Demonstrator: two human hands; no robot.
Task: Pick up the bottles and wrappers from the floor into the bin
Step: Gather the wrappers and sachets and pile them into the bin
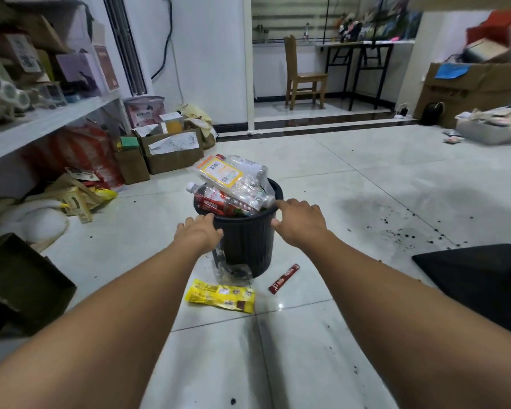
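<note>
**Both hands on a full bin, three bits of litter still on the floor**

At far left, against the wall, a brown cardboard box (171, 156) carries a white sheet with handwriting that is too faint to read.

Moving right, the left hand (199, 231) grips the near rim of the black ribbed plastic bin (245, 246), with its fingers curled over the edge and its thumb on the outer wall.

Below it, on the white tiled floor (351, 187), a yellow foil wrapper (220, 296) lies flat just in front of the bin. It has small printed panels, but none are legible. Beside it, touching the bin's base, is a crumpled clear plastic piece (233, 273), probably a crushed bottle.

The bin stands upright at centre and is heaped above its rim with clear plastic bottles (248, 191). One pack on top bears a yellow-and-white label with a barcode. A bottle lower down has a red label with white lettering too blurred to make out.

Right of the bin's base lies a thin red stick wrapper (283, 278). Its white print is also unreadable.

The right hand (300, 224) holds the opposite side of the rim, index finger along the top and thumb against the wall.

The task looks mostly done, and the hands seem to be steadying or shifting the bin. The next move probably calls for freeing one hand, reaching down for the remaining litter, and pressing it in carefully so the heap does not spill.
</note>
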